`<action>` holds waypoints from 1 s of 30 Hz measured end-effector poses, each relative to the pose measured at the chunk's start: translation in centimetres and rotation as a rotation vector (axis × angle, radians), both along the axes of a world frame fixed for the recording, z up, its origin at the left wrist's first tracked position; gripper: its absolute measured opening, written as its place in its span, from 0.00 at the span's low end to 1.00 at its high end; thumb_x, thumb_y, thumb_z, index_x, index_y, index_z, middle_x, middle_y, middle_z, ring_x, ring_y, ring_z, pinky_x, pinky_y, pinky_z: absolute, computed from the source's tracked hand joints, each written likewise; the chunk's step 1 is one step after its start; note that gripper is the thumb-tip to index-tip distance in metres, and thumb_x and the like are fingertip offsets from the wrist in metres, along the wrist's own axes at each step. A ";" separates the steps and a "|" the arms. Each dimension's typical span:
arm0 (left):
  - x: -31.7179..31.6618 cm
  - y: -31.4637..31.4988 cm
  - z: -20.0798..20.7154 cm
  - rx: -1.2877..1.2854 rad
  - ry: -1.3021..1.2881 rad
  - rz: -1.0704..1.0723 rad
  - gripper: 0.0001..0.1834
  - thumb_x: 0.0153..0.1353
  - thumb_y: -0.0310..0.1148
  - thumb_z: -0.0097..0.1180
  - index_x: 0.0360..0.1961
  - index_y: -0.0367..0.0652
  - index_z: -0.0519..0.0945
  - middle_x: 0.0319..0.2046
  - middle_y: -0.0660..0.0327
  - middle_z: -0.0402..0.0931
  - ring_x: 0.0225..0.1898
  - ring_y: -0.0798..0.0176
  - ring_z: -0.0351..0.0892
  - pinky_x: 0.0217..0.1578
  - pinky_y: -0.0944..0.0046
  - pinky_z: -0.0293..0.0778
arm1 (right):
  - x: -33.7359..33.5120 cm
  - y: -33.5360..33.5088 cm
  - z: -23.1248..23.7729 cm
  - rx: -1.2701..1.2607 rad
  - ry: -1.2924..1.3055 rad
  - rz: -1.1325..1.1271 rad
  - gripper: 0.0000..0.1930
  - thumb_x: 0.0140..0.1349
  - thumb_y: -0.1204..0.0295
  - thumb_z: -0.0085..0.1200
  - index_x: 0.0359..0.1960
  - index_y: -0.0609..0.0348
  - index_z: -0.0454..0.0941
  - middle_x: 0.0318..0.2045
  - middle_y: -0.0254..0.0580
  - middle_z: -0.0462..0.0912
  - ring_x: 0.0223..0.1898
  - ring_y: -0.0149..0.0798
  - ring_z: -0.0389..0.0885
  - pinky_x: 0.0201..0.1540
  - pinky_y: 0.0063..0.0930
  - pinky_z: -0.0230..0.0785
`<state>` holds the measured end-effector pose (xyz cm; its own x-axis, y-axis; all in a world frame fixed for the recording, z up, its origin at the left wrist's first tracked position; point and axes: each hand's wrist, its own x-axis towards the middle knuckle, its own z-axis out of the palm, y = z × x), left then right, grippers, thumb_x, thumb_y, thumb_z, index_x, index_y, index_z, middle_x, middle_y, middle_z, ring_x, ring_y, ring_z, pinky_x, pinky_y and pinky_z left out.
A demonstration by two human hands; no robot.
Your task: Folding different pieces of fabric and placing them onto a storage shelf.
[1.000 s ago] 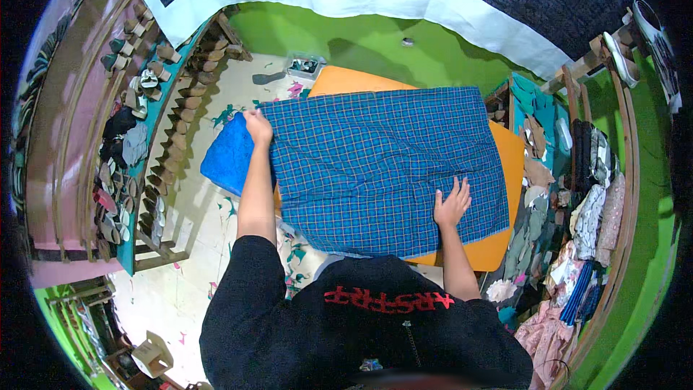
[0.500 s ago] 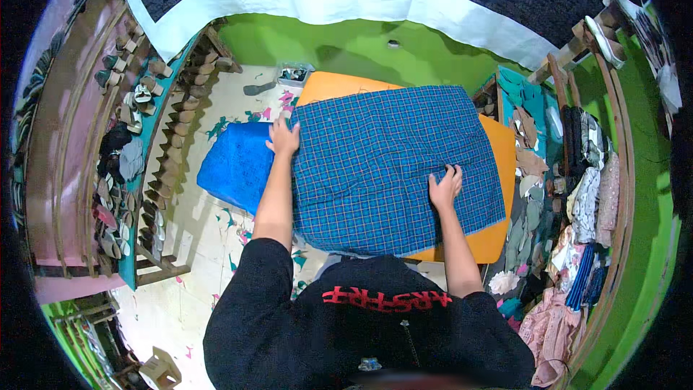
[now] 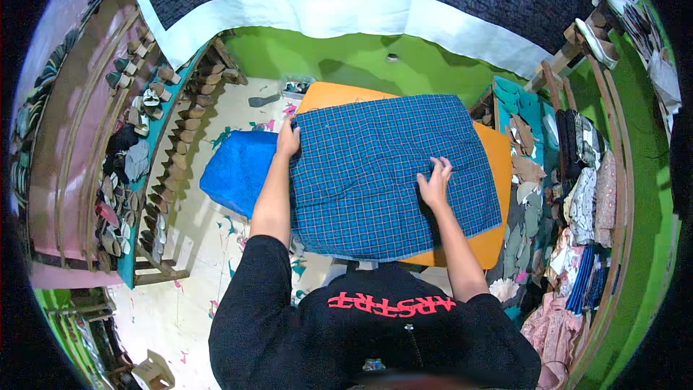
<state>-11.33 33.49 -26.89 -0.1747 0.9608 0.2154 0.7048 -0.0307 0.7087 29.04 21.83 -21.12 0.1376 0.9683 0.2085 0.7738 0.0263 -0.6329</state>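
One cloth [image 3: 368, 173]: left hand [image 3: 289, 141] at left edge, grip unclear; right hand [image 3: 435, 186] spread inboard.

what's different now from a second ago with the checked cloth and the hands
The left edge of the checked cloth has moved right, baring more of the blue piece. The left hand has moved right too; its grip is unclear. The right hand has shifted slightly forward over the cloth and curled more. The orange tabletop and blue piece look unmoved.
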 end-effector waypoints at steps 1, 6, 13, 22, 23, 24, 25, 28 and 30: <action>-1.3 -0.2 -1.4 0.007 0.007 0.022 0.20 0.51 0.30 0.47 0.47 0.42 0.64 0.44 0.47 0.67 0.45 0.45 0.67 0.45 0.57 0.63 | -0.8 0.1 0.0 0.032 0.015 0.054 0.27 0.44 0.74 0.54 0.48 0.61 0.59 0.50 0.57 0.52 0.53 0.56 0.53 0.55 0.44 0.46; 0.1 -0.7 0.4 -0.199 0.040 0.174 0.16 0.47 0.32 0.53 0.40 0.43 0.73 0.35 0.50 0.74 0.37 0.50 0.73 0.38 0.59 0.68 | -0.4 -2.1 -1.4 -0.015 0.041 0.113 0.27 0.44 0.73 0.55 0.47 0.61 0.59 0.50 0.58 0.51 0.52 0.57 0.53 0.54 0.45 0.48; -0.7 -2.1 1.3 -0.232 0.159 0.290 0.09 0.49 0.33 0.52 0.28 0.39 0.76 0.27 0.51 0.75 0.33 0.51 0.74 0.34 0.58 0.68 | 0.0 -4.1 -1.9 -0.042 0.158 0.130 0.24 0.44 0.77 0.52 0.45 0.63 0.60 0.48 0.58 0.53 0.50 0.55 0.57 0.53 0.40 0.52; 13.9 -13.5 12.2 0.161 0.127 -0.297 0.09 0.52 0.30 0.42 0.32 0.35 0.68 0.32 0.47 0.68 0.40 0.45 0.65 0.47 0.48 0.54 | -1.2 -2.9 3.3 0.057 0.039 0.278 0.31 0.40 0.76 0.56 0.50 0.62 0.57 0.51 0.55 0.54 0.52 0.55 0.55 0.55 0.42 0.50; 15.3 -15.4 13.2 0.119 0.064 -0.410 0.08 0.51 0.30 0.43 0.31 0.36 0.68 0.29 0.49 0.69 0.38 0.46 0.66 0.46 0.49 0.56 | -1.7 -2.9 4.8 0.101 0.008 0.345 0.35 0.38 0.77 0.56 0.51 0.61 0.55 0.52 0.55 0.54 0.54 0.55 0.54 0.56 0.42 0.48; 16.4 -17.1 12.4 0.151 -0.034 -0.471 0.07 0.50 0.30 0.44 0.29 0.37 0.68 0.27 0.51 0.69 0.36 0.47 0.66 0.44 0.51 0.59 | -2.2 -2.8 6.3 0.101 -0.018 0.416 0.40 0.34 0.78 0.58 0.54 0.59 0.52 0.54 0.52 0.52 0.55 0.54 0.53 0.57 0.42 0.47; 17.5 -18.6 12.0 0.184 -0.132 -0.535 0.06 0.50 0.29 0.45 0.26 0.38 0.68 0.24 0.53 0.69 0.33 0.48 0.67 0.42 0.54 0.61 | -2.7 -2.8 7.4 0.049 -0.048 0.443 0.42 0.31 0.80 0.58 0.54 0.54 0.54 0.55 0.49 0.52 0.55 0.53 0.53 0.57 0.40 0.48; 20.2 -22.9 13.6 0.210 -0.248 -0.584 0.08 0.45 0.31 0.53 0.22 0.41 0.66 0.23 0.56 0.69 0.27 0.52 0.69 0.34 0.60 0.64 | -2.6 -2.4 7.7 0.163 -0.189 0.599 0.32 0.30 0.86 0.51 0.44 0.43 0.68 0.53 0.41 0.60 0.54 0.49 0.56 0.55 0.47 0.46; 20.5 -24.4 15.4 0.251 -0.165 -0.534 0.11 0.42 0.33 0.56 0.22 0.41 0.67 0.22 0.57 0.68 0.26 0.53 0.68 0.32 0.60 0.64 | -2.1 -2.5 8.0 0.218 -0.267 0.626 0.21 0.32 0.86 0.49 0.29 0.43 0.76 0.48 0.33 0.67 0.54 0.46 0.58 0.54 0.57 0.41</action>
